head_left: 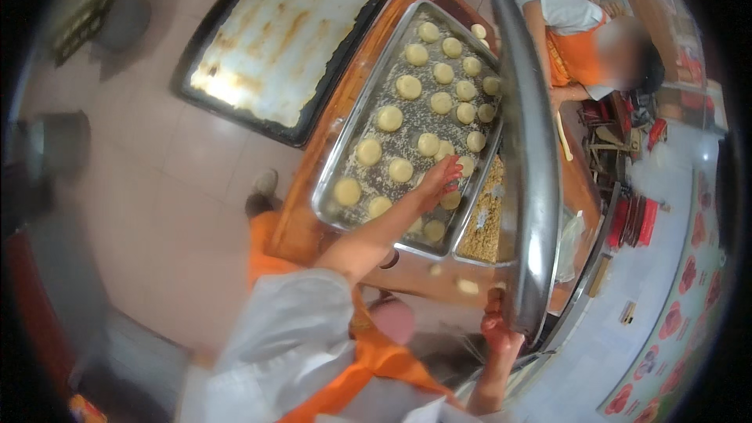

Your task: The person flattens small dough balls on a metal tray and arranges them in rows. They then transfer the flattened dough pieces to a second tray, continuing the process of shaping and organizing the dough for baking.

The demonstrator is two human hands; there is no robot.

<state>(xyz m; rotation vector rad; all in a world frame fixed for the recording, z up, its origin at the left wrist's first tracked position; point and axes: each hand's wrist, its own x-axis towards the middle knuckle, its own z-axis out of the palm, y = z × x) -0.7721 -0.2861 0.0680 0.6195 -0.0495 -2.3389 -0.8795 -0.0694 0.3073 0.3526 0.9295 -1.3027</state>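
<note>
A large metal baking tray [325, 180] lies on the wooden table, scattered with pale seeds and holding several round, flattened dough pieces [389, 117]. Over its near right part reaches my left hand [441, 182], fingers stretched out and apart, among the dough rounds close to the tray's edge. My right hand [499, 324] is closed on the lower end of a second metal tray [533, 149], which is tilted up on its side. Between the two trays sits a shallow metal pan [486, 219] with a grainy, golden-brown filling, partly covered by the tilted tray.
Two small dough pieces [468, 287] lie on the wooden table's [309, 164] near edge. Left of it, a dark-rimmed, stained baking sheet [282, 39] is set lower. A co-worker in an orange apron [568, 55] leans in beyond the tilted tray. A clear plastic bag [570, 243] lies at right.
</note>
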